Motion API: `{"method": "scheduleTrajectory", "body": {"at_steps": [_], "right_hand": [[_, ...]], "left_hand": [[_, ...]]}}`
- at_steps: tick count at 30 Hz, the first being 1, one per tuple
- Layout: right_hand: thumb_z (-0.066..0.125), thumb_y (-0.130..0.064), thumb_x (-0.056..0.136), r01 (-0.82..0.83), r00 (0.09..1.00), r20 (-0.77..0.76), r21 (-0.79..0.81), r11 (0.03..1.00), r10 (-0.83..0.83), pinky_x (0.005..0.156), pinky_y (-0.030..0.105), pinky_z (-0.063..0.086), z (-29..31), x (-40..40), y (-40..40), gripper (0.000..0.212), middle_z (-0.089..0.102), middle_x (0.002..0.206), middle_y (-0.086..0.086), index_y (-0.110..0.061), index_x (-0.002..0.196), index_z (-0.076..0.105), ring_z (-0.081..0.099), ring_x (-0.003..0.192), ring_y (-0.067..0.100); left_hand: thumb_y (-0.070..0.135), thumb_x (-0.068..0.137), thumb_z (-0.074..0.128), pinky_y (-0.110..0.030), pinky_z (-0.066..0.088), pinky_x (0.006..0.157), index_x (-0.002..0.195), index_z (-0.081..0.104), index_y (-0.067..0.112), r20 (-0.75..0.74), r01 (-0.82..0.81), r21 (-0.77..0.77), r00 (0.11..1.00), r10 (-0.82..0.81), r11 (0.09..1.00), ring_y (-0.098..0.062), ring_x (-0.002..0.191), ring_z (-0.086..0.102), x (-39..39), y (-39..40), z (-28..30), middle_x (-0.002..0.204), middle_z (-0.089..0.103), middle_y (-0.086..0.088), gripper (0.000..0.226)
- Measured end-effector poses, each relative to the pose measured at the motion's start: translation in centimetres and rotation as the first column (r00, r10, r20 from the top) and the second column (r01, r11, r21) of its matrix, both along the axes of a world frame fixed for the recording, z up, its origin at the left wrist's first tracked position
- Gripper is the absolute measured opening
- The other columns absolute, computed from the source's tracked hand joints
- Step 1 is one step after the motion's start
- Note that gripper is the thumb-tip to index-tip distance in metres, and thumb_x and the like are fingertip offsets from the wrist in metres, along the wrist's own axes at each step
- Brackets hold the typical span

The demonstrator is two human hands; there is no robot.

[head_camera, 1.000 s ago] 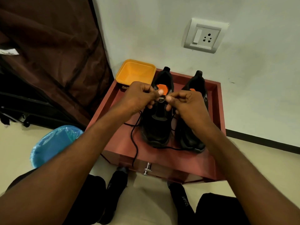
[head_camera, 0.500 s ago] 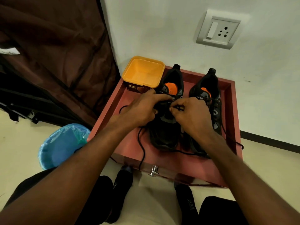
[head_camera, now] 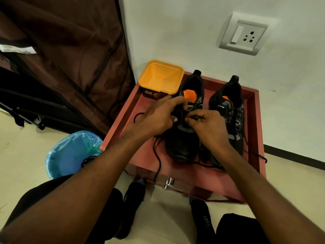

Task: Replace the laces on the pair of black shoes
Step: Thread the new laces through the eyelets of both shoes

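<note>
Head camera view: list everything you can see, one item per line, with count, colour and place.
shoes: 2, black with orange insoles, side by side in the tray, toes toward the person
lace: at least one, black, trailing from the left-side shoe over the tray's front edge
tray: 1, reddish-brown, on the floor against the wall, metal knob on its front
tub: 1, yellow-orange, open, at the tray's far left corner
bin: 1, blue with a plastic liner, on the floor left of the tray
wall socket: 1, white, on the wall above the shoes
fabric wardrobe: 1, dark brown, at left
socked feet: 2, black, below the tray
left hand: holds the left-side shoe's upper
right hand: pinches the lace at that shoe's eyelets
</note>
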State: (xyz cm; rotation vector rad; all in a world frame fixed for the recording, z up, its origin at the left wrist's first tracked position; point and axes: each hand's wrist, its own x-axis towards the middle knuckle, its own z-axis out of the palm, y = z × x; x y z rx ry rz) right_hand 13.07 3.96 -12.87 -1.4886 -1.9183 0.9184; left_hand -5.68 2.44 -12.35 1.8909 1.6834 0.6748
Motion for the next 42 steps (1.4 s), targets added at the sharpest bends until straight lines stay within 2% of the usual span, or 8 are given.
{"method": "scheduleTrajectory", "body": {"at_steps": [5, 8, 13, 18, 23, 29, 36, 42], "right_hand": [[0.073, -0.023, 0.091, 0.000, 1.000, -0.015, -0.047, 0.999, 0.000, 0.055, 0.036, 0.050, -0.4, -0.2, 0.0, 0.012, 0.067, 0.062, -0.003, -0.033, 0.094, 0.081, 0.057, 0.051, 0.012], [0.077, -0.025, 0.087, -0.030, 0.998, -0.053, -0.084, 0.996, 0.026, 0.073, 0.055, 0.061, -0.3, 0.1, 0.7, 0.011, 0.073, 0.073, 0.006, -0.036, 0.087, 0.080, 0.070, 0.072, 0.033], [0.077, -0.022, 0.089, -0.052, 0.996, -0.078, -0.132, 0.990, 0.042, 0.083, 0.062, 0.058, 0.0, 0.5, 0.7, 0.014, 0.076, 0.083, 0.008, -0.035, 0.088, 0.080, 0.072, 0.087, 0.037], [0.073, -0.030, 0.093, 0.009, 1.000, 0.024, -0.025, 1.000, -0.008, 0.067, 0.049, 0.061, -0.1, -0.2, -0.1, 0.010, 0.073, 0.075, -0.004, -0.036, 0.099, 0.078, 0.069, 0.070, 0.019], [0.068, -0.044, 0.096, 0.047, 0.957, 0.276, 0.148, 0.988, -0.087, 0.060, 0.032, 0.056, 0.0, -0.5, -0.8, 0.016, 0.070, 0.088, -0.012, -0.037, 0.110, 0.073, 0.066, 0.074, 0.011], [0.070, -0.025, 0.097, -0.026, 0.995, 0.092, -0.033, 0.999, 0.029, 0.060, 0.021, 0.044, 0.7, -0.1, -0.1, 0.011, 0.069, 0.082, -0.016, -0.027, 0.103, 0.079, 0.064, 0.073, 0.001], [0.069, -0.032, 0.095, 0.090, 0.967, 0.233, 0.073, 0.993, -0.104, 0.073, 0.035, 0.061, 0.4, -0.9, -1.2, 0.024, 0.076, 0.106, -0.009, -0.034, 0.119, 0.075, 0.072, 0.089, 0.015], [0.069, -0.021, 0.095, 0.088, 0.995, 0.059, -0.111, 0.990, -0.082, 0.077, 0.044, 0.063, 0.2, -1.3, -0.5, 0.020, 0.077, 0.097, -0.007, -0.026, 0.112, 0.080, 0.073, 0.084, 0.014]], "left_hand": [[-0.007, 0.081, 0.068, -0.045, 0.058, 0.077, 0.113, 0.058, 0.034, 0.008, 0.032, -0.011, 0.999, -0.032, 0.999, -0.014, 0.083, 0.052, 0.4, -0.2, 0.1, 0.095, 0.044, 0.011, 0.053], [-0.007, 0.080, 0.068, -0.048, 0.058, 0.074, 0.110, 0.056, 0.039, 0.011, 0.025, -0.017, 1.000, -0.025, 1.000, -0.018, 0.085, 0.054, 0.5, -0.1, -0.1, 0.097, 0.045, 0.009, 0.056], [-0.006, 0.081, 0.069, -0.045, 0.057, 0.076, 0.117, 0.058, 0.034, 0.000, 0.023, -0.017, 1.000, -0.023, 1.000, -0.019, 0.086, 0.053, 0.5, -0.1, 0.0, 0.097, 0.046, 0.006, 0.055], [-0.001, 0.080, 0.073, -0.040, 0.055, 0.061, 0.120, 0.043, 0.032, 0.074, -0.036, -0.047, 0.997, 0.039, 0.998, -0.015, 0.075, 0.054, 0.6, -0.2, 0.1, 0.091, 0.053, -0.001, 0.060], [0.011, 0.088, 0.079, -0.023, 0.041, 0.056, 0.084, 0.062, 0.023, 0.026, -0.103, -0.108, 0.994, 0.107, 0.989, -0.009, 0.069, 0.061, 0.6, -0.4, 0.6, 0.084, 0.063, 0.007, 0.021], [0.014, 0.089, 0.079, -0.021, 0.043, 0.057, 0.082, 0.069, 0.022, 0.030, -0.127, -0.121, 0.991, 0.132, 0.984, -0.006, 0.071, 0.064, 0.9, -0.6, 0.8, 0.078, 0.064, 0.009, 0.015], [0.016, 0.088, 0.080, -0.026, 0.052, 0.063, 0.087, 0.071, 0.020, 0.038, -0.125, -0.103, 0.991, 0.129, 0.987, -0.011, 0.078, 0.067, 1.0, -1.1, 0.7, 0.090, 0.070, 0.002, 0.010], [0.017, 0.090, 0.078, -0.023, 0.046, 0.053, 0.086, 0.072, 0.019, 0.061, -0.159, -0.096, 0.984, 0.165, 0.983, -0.001, 0.059, 0.062, 1.2, -1.1, 0.3, 0.069, 0.065, 0.009, 0.008]]}}
